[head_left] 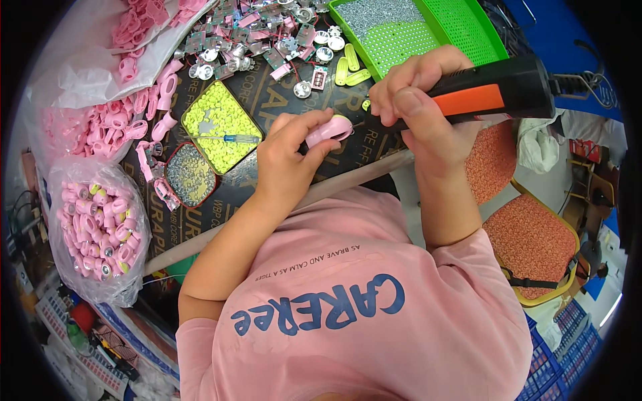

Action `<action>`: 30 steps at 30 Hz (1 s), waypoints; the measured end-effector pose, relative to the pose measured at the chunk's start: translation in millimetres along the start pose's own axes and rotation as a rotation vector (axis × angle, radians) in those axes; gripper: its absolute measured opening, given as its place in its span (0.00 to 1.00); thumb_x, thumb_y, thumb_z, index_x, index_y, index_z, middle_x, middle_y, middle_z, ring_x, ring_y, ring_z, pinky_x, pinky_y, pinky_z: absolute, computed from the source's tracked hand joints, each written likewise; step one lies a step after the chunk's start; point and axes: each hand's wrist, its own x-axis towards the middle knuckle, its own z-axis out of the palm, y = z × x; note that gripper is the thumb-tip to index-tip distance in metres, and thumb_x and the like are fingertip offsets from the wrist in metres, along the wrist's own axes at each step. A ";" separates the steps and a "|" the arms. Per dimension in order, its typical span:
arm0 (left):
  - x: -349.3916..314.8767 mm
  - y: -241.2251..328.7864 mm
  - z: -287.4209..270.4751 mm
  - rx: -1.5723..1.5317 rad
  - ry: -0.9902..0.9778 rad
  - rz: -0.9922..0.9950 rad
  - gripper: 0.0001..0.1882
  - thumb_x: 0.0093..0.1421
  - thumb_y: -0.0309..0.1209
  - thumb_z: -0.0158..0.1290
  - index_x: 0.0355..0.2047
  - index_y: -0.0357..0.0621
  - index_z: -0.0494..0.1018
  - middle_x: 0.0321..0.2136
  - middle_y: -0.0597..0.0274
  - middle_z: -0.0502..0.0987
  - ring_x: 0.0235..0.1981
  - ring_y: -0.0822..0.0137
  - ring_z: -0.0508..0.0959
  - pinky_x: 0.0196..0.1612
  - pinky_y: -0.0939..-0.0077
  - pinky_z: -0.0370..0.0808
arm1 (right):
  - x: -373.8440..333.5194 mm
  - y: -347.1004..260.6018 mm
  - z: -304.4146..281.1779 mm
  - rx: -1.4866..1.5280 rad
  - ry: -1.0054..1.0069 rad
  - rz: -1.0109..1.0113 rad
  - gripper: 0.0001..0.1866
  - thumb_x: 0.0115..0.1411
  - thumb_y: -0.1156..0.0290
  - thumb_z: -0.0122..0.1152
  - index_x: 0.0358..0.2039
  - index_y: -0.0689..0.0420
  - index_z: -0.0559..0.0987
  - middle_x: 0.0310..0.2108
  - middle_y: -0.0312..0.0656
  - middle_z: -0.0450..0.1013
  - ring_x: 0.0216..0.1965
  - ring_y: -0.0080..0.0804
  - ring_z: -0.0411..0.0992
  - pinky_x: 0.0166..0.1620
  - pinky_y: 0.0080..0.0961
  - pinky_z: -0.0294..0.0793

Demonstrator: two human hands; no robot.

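Observation:
My left hand [284,157] pinches a small pink plastic casing [329,132] with a yellow-green part on its top. In my right hand [428,110] is a black electric screwdriver [498,90] with an orange panel, lying nearly level and pointing left. Its tip end comes close to the casing's right end; whether they touch I cannot tell. A tiny yellow-green piece [366,105] shows just left of my right fingers. Left of my left hand, a small hand screwdriver [241,139] with a blue handle lies across a tray of yellow-green pieces [217,117].
A dish of small screws [190,175] sits by that tray. Pink casings [107,130] pile at the left, above a clear bag of assembled pink pieces [100,230]. Wired lamp parts [257,40] heap at the back. Beside a green tray [493,40] lie yellow-green strips [351,59].

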 end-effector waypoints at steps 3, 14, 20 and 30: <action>-0.4 -0.4 0.3 -0.008 0.000 0.010 0.24 0.47 0.23 0.72 0.47 0.44 0.81 0.34 0.58 0.81 0.33 0.61 0.79 0.36 0.71 0.77 | -2.3 5.8 1.7 0.004 -0.003 -0.030 0.14 0.49 0.81 0.75 0.32 0.60 0.76 0.26 0.35 0.77 0.25 0.17 0.73 0.29 0.16 0.72; 1.8 -2.6 -1.3 0.009 0.005 0.035 0.24 0.48 0.24 0.72 0.47 0.44 0.81 0.34 0.58 0.82 0.31 0.61 0.79 0.34 0.70 0.76 | -11.9 -0.2 3.5 -0.171 -0.189 -0.101 0.13 0.62 0.84 0.58 0.38 0.54 0.64 0.26 0.41 0.69 0.24 0.27 0.69 0.34 0.34 0.77; 5.4 -0.3 -4.2 0.030 -0.088 0.188 0.24 0.49 0.20 0.68 0.49 0.42 0.80 0.39 0.55 0.82 0.35 0.56 0.78 0.40 0.66 0.76 | -2.2 -2.7 -10.3 -0.005 -0.141 -0.047 0.19 0.51 0.85 0.71 0.39 0.59 0.71 0.26 0.39 0.76 0.25 0.23 0.75 0.31 0.19 0.75; -1.9 14.2 -1.7 0.297 -0.223 0.726 0.18 0.49 0.23 0.62 0.43 0.46 0.80 0.49 0.60 0.78 0.44 0.56 0.75 0.44 0.66 0.76 | 87.8 -55.5 -136.8 -0.729 0.463 -0.421 0.08 0.58 0.79 0.71 0.30 0.63 0.77 0.20 0.41 0.75 0.21 0.30 0.74 0.30 0.27 0.75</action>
